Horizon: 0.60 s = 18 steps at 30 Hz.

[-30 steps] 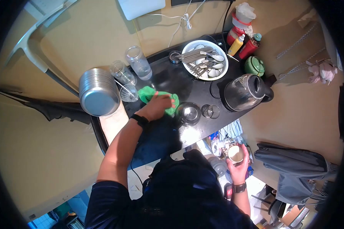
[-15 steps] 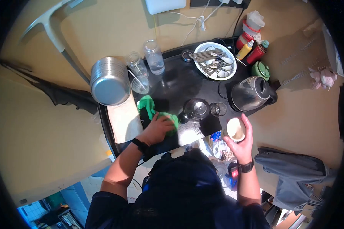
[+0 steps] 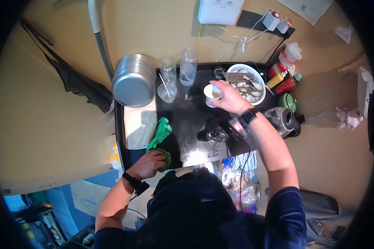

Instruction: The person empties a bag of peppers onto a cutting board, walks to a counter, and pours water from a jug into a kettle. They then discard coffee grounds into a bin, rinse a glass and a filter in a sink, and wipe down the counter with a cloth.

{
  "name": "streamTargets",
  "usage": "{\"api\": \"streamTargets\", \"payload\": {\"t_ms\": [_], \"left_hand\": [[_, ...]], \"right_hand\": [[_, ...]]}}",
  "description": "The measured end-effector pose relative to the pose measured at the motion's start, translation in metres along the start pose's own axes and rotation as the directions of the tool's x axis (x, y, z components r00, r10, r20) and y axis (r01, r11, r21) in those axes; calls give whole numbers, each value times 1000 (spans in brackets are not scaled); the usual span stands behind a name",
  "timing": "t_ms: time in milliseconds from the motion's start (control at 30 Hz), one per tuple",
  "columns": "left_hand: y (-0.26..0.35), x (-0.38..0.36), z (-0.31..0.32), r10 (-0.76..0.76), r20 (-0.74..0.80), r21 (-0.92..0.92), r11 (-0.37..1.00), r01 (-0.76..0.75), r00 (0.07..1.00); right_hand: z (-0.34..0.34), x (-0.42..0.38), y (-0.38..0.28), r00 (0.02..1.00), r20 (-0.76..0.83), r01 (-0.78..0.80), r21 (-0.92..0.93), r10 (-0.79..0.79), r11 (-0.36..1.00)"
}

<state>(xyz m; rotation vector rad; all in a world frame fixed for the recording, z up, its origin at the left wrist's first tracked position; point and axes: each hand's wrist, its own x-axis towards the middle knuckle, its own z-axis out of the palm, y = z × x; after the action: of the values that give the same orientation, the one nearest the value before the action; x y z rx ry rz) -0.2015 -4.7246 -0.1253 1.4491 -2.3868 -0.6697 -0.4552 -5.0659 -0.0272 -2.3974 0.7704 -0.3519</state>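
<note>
A paper cup (image 3: 212, 94) is in my right hand (image 3: 229, 99), whose fingers close round its rim over the back middle of the black table (image 3: 187, 120). My left hand (image 3: 149, 163) presses on a green cloth (image 3: 161, 132) at the table's front left edge, with its fingers bent over the bunched end. Left of the cup stands a glass bowl (image 3: 167, 92) with a white spoon in it. A white basin (image 3: 259, 97) of spoons and chopsticks is just right of the cup. The glass teapot (image 3: 216, 132) sits below my right wrist, partly hidden.
Stacked metal plates (image 3: 134, 85) stand at the left beside a folded beige towel (image 3: 140, 128). Two glass jars (image 3: 188, 68) are at the back. A metal kettle (image 3: 281, 120), a green pot (image 3: 287, 102) and red containers (image 3: 286, 85) line the right side.
My right hand has carried the cup from the front right to the back middle of the table. My left hand has drawn the green cloth toward the front left edge. The view has shifted.
</note>
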Motion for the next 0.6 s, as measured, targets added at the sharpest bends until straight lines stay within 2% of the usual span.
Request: {"api": "streamTargets", "payload": {"t_ms": [67,100,200,267,367,600], "left_hand": [[0,-6,1,-37,-23,-3,999,37,999],[1,-7,3,-51,-61,-26,998,50,997],[5,-8,3,-92,-111,-46,995,87,990],[6,-8,5,-121,-121,-43,992,116,985],[6,-9,7,-145,-142,-61,989,138,979],[6,-9,10,-161,-133,-66,986,154,978]], "right_hand": [[18,26,25,997,77,29,-92,-22,995],[21,37,31,989,143,-3,-145,24,989],[30,66,48,981,180,-25,-248,72,969],[33,81,52,965,175,-113,-394,195,912],[48,100,80,977,136,-84,-452,161,888],[63,128,105,977,101,-126,-442,189,888]]}}
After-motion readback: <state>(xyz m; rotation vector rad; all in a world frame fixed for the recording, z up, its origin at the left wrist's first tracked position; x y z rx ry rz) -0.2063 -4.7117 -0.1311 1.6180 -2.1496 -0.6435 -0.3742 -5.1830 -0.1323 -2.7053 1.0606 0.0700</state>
